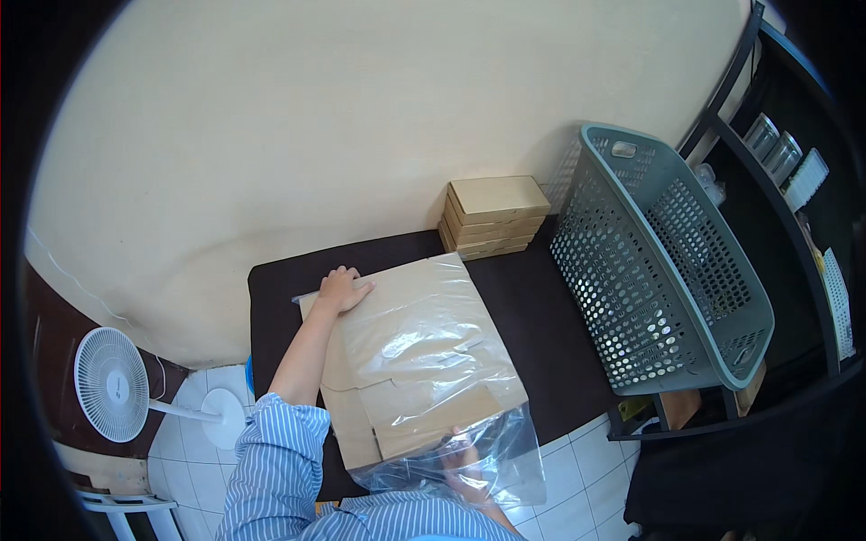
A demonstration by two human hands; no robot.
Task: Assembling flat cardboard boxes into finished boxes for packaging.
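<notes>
A flattened brown cardboard box [406, 347] lies on the dark-covered table, with a clear plastic bag [519, 464] around most of it. The bag's loose end spreads past the cardboard's near edge, toward my body. My left hand [341, 290] rests on the far left corner of the wrapped cardboard, thumb spread from the fingers. At the near edge, my right hand [465, 458] shows through the clear plastic, apparently inside the bag. Its fingers are bent at the cardboard's edge, partly blurred by the film's glare.
Several small brown boxes [496, 198] are stacked against the wall at the table's back. A grey-green perforated basket [604, 270] stands at the right, beside a dark shelf [767, 171] with glasses. On the left, a white fan [113, 383] stands on the tiled floor [568, 478].
</notes>
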